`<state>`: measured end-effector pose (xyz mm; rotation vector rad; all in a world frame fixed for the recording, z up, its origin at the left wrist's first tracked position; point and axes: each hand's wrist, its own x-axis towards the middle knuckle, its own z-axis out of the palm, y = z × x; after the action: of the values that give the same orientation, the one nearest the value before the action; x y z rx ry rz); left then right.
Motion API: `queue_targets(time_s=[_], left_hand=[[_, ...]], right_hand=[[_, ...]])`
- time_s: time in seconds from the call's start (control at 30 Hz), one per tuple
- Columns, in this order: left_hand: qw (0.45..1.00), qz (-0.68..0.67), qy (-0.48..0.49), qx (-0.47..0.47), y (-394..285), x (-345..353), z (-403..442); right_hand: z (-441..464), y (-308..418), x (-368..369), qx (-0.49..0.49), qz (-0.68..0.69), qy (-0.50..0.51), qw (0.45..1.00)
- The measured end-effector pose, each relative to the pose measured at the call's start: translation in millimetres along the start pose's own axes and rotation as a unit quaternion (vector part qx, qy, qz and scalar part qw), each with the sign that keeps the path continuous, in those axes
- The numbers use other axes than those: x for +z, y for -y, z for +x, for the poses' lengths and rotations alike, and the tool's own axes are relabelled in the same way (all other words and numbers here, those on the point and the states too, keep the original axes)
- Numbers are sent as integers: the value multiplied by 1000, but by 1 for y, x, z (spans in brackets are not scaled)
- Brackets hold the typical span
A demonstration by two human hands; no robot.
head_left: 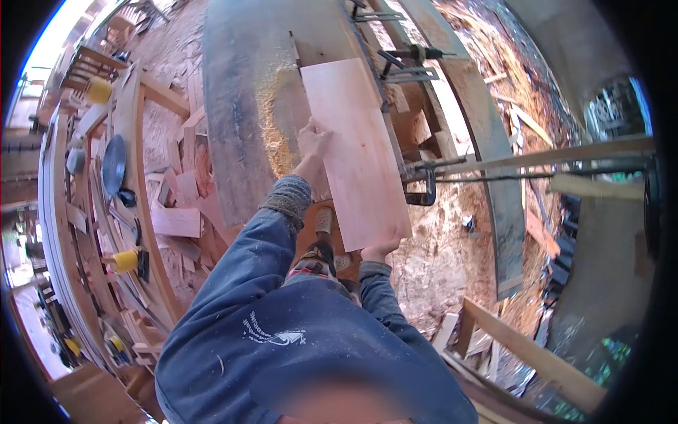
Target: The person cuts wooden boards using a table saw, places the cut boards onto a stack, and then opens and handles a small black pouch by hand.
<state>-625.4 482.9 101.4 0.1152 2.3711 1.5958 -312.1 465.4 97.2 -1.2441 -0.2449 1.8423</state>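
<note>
A wide, pale reddish wooden board (357,148) lies lengthwise on a worn saw table (236,92), its near end sticking out past the table's front. My left hand (315,140) is closed at the board's left edge, fingers curled and pressed on it. At the near right corner, my right hand (381,250) grips the end from below, so some of its fingers are hidden. Just beyond the board's far left corner, a thin dark upright piece (294,49), perhaps a saw blade, rises from the table. Yellow sawdust (272,120) is heaped left of the board.
A metal fence with brackets (402,71) runs along the board's right side. A black clamp (424,185) sits at its near end. Wood offcuts (176,220) litter the floor at left, beside a timber rack (131,177) holding tools. Another long plank (494,169) stands right.
</note>
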Motion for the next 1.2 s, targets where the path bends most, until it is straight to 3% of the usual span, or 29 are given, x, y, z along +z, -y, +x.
queue_targets(time_s=[0.13,0.33,0.53,0.63,0.73,0.83,0.93,1.0,1.07,1.2], left_hand=[[995,66,59,-42,-31,-16,4],[999,3,-42,31,-3,6,36],[998,60,37,2,-20,-2,71],[999,25,22,-5,-20,1,85],[996,30,-43,67,-7,10,91],[997,-26,42,53,11,4,75],[996,-17,46,71,10,-11,2],[998,-9,20,54,13,-12,-37],[999,-10,8,40,12,-13,-46],[1000,0,21,12,-7,-16,-44]], right_hand=[[-2,0,17,8,-14,-9,1000],[5,-6,36,24,-28,-2,999],[29,-24,60,-19,-23,38,999],[55,-36,56,-2,-11,74,997],[74,-40,40,17,-79,74,994],[54,-7,14,176,-235,104,950],[10,19,11,171,-473,111,857],[11,19,-13,215,-506,163,819],[-11,28,13,246,-542,188,782],[-10,25,49,232,-527,205,792]])
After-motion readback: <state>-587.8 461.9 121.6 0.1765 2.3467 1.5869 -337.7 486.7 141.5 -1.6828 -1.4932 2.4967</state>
